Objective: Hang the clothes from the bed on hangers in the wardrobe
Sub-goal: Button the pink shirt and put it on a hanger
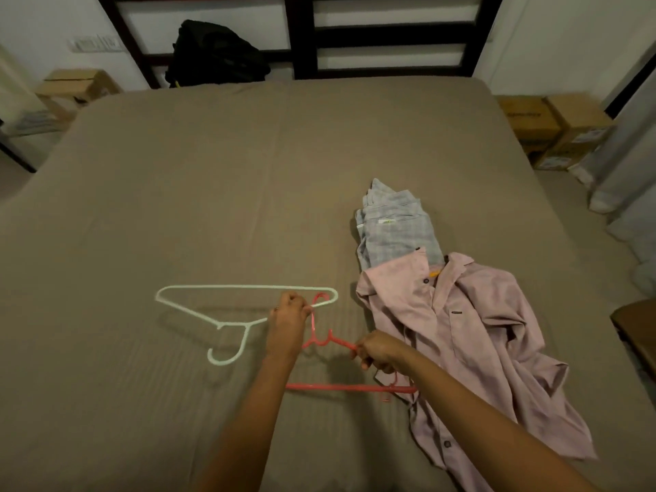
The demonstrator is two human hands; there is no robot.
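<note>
two hangers, two garments on the bed (213,172). head view: left hand (287,316) curled tight, apparently pinching the white hanger (245,288) where the pink hanger (351,387) hook crosses it. right hand (376,353) fisted round the pink hanger's shoulder. pink shirt (479,332) and grey checked garment (394,229) lie toward the bed's right edge, unhung. step: likely separating the hangers. next: free the pink hook, then feed a shoulder into the shirt collar.

Dim, warm overhead light; soft shadows, slight blur, wide-angle bending at edges.
</note>
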